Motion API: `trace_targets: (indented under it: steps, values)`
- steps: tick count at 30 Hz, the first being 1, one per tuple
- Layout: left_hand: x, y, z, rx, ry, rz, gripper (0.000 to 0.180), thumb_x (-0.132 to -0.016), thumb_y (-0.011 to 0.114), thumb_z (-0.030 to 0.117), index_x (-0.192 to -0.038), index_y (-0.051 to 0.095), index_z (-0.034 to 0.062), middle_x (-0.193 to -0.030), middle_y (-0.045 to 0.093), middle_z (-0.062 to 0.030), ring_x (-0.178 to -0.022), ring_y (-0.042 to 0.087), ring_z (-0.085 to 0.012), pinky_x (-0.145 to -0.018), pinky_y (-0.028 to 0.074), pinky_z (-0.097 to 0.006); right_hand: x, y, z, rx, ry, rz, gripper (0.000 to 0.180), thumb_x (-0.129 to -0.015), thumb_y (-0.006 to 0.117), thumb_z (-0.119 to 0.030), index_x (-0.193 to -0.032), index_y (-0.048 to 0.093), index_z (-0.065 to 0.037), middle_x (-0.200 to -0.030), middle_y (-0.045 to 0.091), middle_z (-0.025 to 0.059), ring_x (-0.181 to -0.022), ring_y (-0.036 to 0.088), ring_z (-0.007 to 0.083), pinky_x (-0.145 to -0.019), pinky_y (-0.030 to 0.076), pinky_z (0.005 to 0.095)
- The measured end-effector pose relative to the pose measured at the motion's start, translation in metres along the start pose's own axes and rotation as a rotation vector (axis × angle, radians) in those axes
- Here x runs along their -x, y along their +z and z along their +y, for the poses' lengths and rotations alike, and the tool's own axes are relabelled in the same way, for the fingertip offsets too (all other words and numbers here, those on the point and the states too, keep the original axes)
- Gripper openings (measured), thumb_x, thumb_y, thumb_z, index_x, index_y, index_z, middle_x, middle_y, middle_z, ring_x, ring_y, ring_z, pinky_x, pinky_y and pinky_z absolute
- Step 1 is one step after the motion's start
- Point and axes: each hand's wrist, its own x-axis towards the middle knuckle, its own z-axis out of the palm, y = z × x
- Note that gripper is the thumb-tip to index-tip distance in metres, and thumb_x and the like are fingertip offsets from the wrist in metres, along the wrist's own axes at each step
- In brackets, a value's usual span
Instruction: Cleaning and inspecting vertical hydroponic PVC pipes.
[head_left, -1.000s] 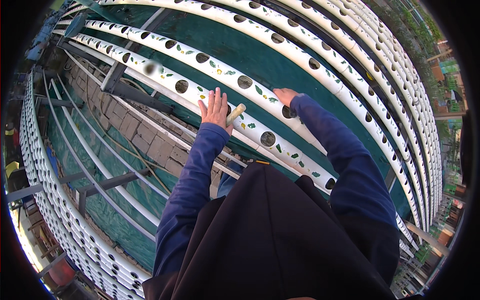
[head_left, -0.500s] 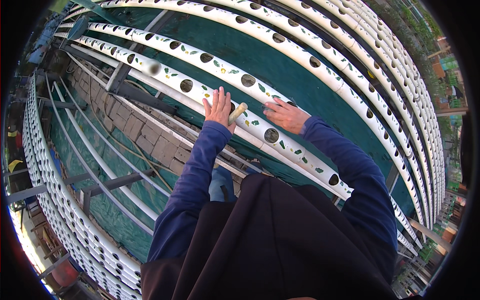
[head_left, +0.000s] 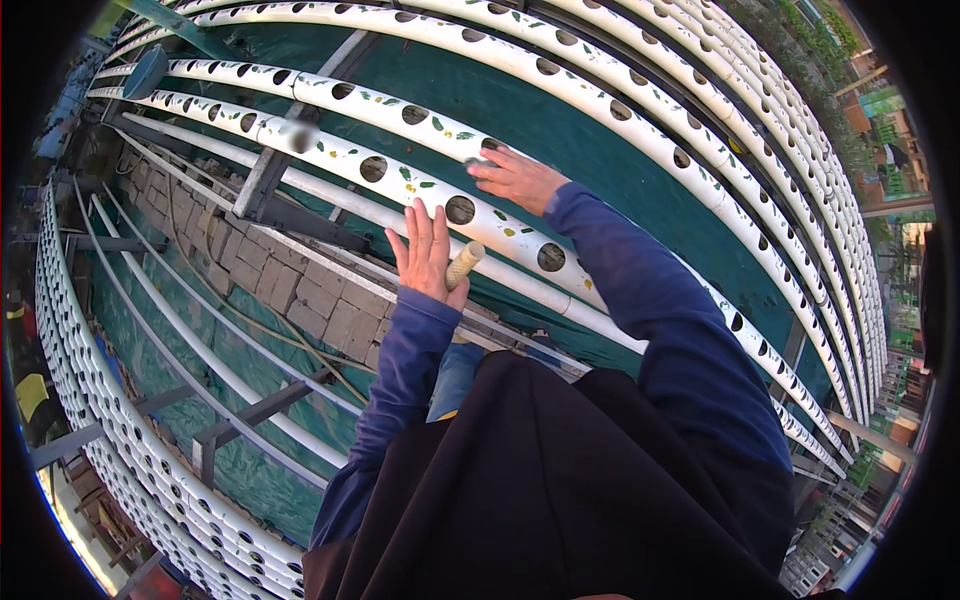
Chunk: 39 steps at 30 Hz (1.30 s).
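Note:
My left hand [head_left: 424, 255] has its fingers stretched toward the near white pipe [head_left: 410, 182], fingertips at its lower edge. Between thumb and palm it holds a beige, ridged tube-like piece [head_left: 464, 263], its end pointing up and right. My right hand [head_left: 520, 182] reaches over the near pipe to the second white pipe [head_left: 450, 130], fingers drawn together beside a round hole [head_left: 491, 144]. A small greyish, blurred thing shows at its fingertips; its kind is unclear. Both pipes have round holes along the top, with green and yellow leaf bits between them.
More white holed pipes [head_left: 590, 98] run in rows beyond, above dark green sheeting [head_left: 400, 60]. Another rack of holed pipes [head_left: 130, 440] curves along the left. Grey metal beams [head_left: 262, 185] cross beneath. A brick path [head_left: 270, 270] and a thin hose [head_left: 290, 325] lie between the racks.
My right hand has moved up and left to a hole in the second pipe. The left hand has drawn back to the near pipe's lower edge, still holding the beige piece.

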Motion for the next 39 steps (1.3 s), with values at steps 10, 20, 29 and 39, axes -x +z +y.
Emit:
trace_targets:
  steps: [10,20,29,39]
  values:
    - [-0.050,-0.031,-0.101,-0.117,0.018,-0.068,0.089,-0.058,0.066,0.011,-0.138,0.028,-0.0004,-0.147,0.015,-0.0249,-0.138,0.013,-0.0396,-0.108,0.003,-0.059,0.058,-0.009,-0.010,-0.394,0.986,0.169,0.032,-0.091,0.044,-0.021,-0.118,0.057,-0.012,-0.118,0.056,0.0146,-0.110,0.053,0.0328,-0.093,0.043,0.0355]
    - [-0.043,-0.050,-0.106,-0.019,0.007,-0.050,0.087,-0.058,0.056,0.005,-0.140,0.028,0.0035,-0.148,0.017,-0.0237,-0.138,0.012,-0.0390,-0.108,0.000,-0.057,-0.108,0.057,0.095,-1.219,1.295,-0.239,0.065,-0.089,0.032,-0.059,-0.113,0.064,-0.007,-0.116,0.060,0.0179,-0.099,0.058,0.0251,-0.094,0.037,0.0361]
    - [-0.029,-0.170,-0.139,-0.257,-0.152,0.290,0.085,-0.058,0.051,0.000,-0.141,0.031,0.0065,-0.148,0.019,-0.0216,-0.139,0.012,-0.0355,-0.109,0.001,-0.052,-0.055,0.029,0.086,-1.878,0.992,-0.483,0.053,-0.092,0.034,-0.051,-0.104,0.058,-0.005,-0.080,0.065,0.0137,-0.058,0.063,0.0259,-0.053,0.053,0.0462]
    - [0.004,-0.188,-0.100,-0.373,-0.234,0.340,0.083,-0.058,0.046,-0.002,-0.139,0.035,0.0086,-0.149,0.022,-0.0173,-0.140,0.014,-0.0325,-0.110,0.000,-0.050,-0.171,0.073,0.110,-0.832,1.008,-0.269,0.072,-0.088,0.027,-0.064,-0.114,0.060,-0.006,-0.096,0.066,0.0153,-0.092,0.063,0.0275,-0.086,0.044,0.0380]
